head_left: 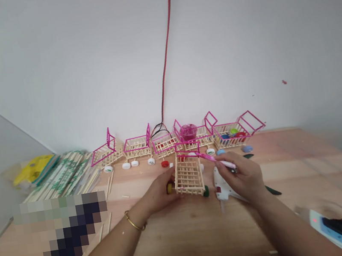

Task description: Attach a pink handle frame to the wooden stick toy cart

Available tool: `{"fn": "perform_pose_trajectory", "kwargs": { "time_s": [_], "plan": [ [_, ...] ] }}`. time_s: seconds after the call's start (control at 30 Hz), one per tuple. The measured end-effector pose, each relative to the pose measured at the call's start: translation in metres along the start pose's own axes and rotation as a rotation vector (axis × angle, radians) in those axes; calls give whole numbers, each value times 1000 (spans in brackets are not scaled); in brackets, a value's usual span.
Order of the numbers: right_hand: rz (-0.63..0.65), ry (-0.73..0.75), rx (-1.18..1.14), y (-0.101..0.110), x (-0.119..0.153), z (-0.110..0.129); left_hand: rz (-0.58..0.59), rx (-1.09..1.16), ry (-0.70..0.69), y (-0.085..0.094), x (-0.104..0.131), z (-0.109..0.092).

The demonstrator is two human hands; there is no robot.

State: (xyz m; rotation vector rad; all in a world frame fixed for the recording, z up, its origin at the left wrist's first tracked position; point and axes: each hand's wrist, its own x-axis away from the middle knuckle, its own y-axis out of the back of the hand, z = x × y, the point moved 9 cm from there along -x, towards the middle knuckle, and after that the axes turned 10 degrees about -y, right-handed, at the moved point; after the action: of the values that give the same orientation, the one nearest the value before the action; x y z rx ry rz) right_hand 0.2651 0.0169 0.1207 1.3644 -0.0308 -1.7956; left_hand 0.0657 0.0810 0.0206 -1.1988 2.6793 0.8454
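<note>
My left hand is closed on the side of a small toy cart built from thin wooden sticks. Its basket is bare wood, its upper edge and handle frame are pink, and a yellow and a green bottle-cap wheel show beneath. In my right hand is a paintbrush, gripped like a pen, its pink tip at the cart's pink frame. Just behind the held cart stands a clear cup of pink paint. A white glue gun lies on the table, partly covered by my right hand.
Several similar carts line the wall, one with coloured caps inside. Bundles of wooden sticks and a yellow packet lie at left. A power strip with a black plug is at right. A red-black cable hangs down the wall.
</note>
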Motion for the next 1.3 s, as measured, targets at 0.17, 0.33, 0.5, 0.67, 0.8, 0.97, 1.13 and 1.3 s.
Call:
{"fn": "perform_pose_trajectory", "kwargs": {
  "time_s": [0.17,0.33,0.5,0.67,0.8,0.97,1.13,1.3],
  "plan": [
    [-61,-31,30,5,0,-5,3,6,-17,0,-1,-4],
    [1,-27,-3,-1,0,-3,0,3,-15,1,-1,-3],
    [48,-51,-28,-10,2,-5,3,21,-22,-1,0,-2],
    [142,-30,-83,-24,4,2,0,25,-26,-2,0,-1],
    [138,-10,-111,-28,5,6,1,37,-33,-3,0,-1],
    [174,-3,-137,-36,5,8,2,20,-39,-2,0,-2],
    [143,-1,-121,-34,5,7,3,24,-54,-2,-1,-5],
    [55,-55,-47,-22,4,-3,7,5,-52,-2,-1,-5]
  ]
}}
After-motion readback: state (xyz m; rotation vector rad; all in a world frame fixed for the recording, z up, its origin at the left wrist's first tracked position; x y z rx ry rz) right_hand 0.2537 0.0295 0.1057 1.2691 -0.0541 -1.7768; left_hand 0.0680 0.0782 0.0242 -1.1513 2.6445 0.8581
